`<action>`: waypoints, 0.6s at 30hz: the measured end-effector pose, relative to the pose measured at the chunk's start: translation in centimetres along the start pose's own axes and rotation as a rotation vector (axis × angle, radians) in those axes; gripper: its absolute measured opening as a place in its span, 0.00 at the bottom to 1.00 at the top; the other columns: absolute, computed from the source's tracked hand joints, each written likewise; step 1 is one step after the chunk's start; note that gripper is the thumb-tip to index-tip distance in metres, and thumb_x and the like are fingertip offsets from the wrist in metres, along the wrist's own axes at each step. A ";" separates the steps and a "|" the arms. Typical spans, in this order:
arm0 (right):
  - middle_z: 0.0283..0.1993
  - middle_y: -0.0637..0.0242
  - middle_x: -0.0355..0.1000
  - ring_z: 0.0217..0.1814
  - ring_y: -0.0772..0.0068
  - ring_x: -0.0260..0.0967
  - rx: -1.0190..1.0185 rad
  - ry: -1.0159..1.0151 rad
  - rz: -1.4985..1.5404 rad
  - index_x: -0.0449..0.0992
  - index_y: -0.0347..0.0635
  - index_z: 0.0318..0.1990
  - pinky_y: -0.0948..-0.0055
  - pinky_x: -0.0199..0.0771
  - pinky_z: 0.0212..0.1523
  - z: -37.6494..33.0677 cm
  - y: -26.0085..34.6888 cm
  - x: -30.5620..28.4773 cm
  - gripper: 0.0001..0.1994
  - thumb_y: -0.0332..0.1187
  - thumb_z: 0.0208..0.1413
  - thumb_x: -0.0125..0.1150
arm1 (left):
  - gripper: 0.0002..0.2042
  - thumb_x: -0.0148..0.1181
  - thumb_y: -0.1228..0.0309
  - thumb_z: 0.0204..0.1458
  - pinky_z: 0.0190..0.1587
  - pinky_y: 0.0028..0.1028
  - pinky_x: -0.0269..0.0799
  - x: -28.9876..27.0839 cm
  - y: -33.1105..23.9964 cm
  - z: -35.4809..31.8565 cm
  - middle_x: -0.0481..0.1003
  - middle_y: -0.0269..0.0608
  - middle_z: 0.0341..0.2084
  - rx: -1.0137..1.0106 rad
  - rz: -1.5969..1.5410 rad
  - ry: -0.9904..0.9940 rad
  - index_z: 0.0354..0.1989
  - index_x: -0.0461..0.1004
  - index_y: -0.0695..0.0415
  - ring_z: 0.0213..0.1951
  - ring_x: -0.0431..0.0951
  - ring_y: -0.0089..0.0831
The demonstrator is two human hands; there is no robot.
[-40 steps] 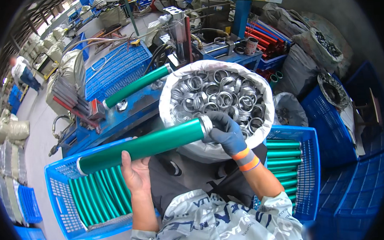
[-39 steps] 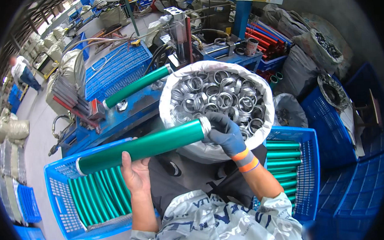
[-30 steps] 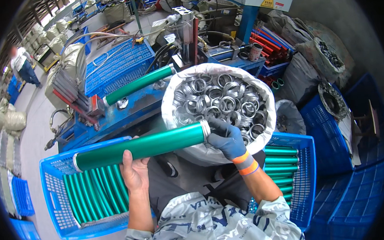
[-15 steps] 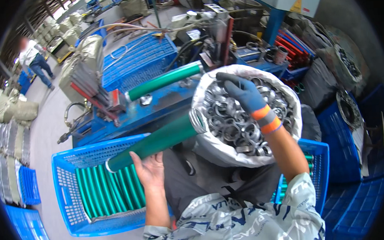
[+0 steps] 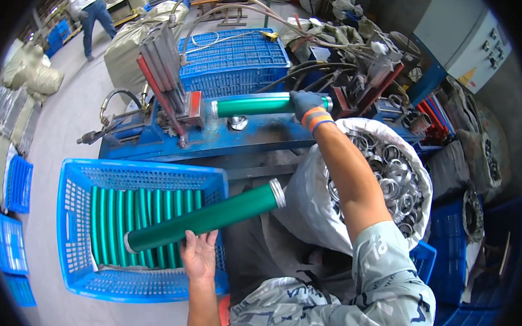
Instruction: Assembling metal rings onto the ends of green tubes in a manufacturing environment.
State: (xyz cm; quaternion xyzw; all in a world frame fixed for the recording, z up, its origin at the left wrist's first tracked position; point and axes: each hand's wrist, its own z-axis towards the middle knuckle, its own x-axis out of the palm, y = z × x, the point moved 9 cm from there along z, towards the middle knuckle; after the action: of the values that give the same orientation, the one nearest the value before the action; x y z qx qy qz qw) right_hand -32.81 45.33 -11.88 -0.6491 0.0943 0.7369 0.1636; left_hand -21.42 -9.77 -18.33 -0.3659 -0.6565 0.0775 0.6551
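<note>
Under the middle of a green tube, the fingers of the bare left hand are partly curled, bearing it with the thumb on its near side. The gloved right hand curls over a second tube on the blue bench; its fingertips are hidden, so I cannot tell how firmly it grips. The held tube slants above the blue crate, its right end past the rim. A silver ring is already on that end; the other shows just a thin pale rim. The bench tube has silver at both ends. The work looks partway along: a row of tubes lies in the crate, and the white sack has many loose rings left. No brand is legible; the shirt bears dark lettering broken by folds, and the grey box a yellow label too small to read.
</note>
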 end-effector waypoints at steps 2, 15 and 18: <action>0.52 0.51 0.86 0.56 0.42 0.86 -0.034 -0.028 -0.034 0.85 0.50 0.58 0.48 0.85 0.57 -0.2 0.2 -0.7 0.16 0.32 0.63 0.66 | 0.20 0.61 0.59 0.78 0.72 0.47 0.81 -0.3 -0.6 0.6 0.79 0.50 0.67 0.011 0.004 -0.050 0.69 0.77 0.59 0.71 0.79 0.48; 0.61 0.44 0.85 0.63 0.35 0.83 -0.134 0.136 0.164 0.80 0.40 0.66 0.45 0.83 0.62 -2.3 7.1 -1.4 0.26 0.42 0.65 0.69 | 0.21 0.61 0.59 0.78 0.72 0.47 0.82 6.2 -0.4 2.2 0.80 0.51 0.67 0.027 0.016 0.077 0.70 0.76 0.60 0.70 0.80 0.46; 0.53 0.46 0.87 0.56 0.35 0.85 -0.117 0.061 0.194 0.81 0.42 0.60 0.44 0.84 0.57 -2.2 5.4 0.3 0.19 0.32 0.62 0.66 | 0.21 0.62 0.59 0.78 0.72 0.47 0.82 4.4 -2.0 1.4 0.80 0.51 0.66 0.074 0.041 0.018 0.70 0.76 0.61 0.70 0.80 0.47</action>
State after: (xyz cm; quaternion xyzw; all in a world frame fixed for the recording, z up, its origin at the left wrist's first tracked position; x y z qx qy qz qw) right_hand -32.76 39.53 -12.89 -0.6675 0.1186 0.7333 0.0506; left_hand -22.86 -8.12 -13.82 -0.3555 -0.6396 0.1115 0.6724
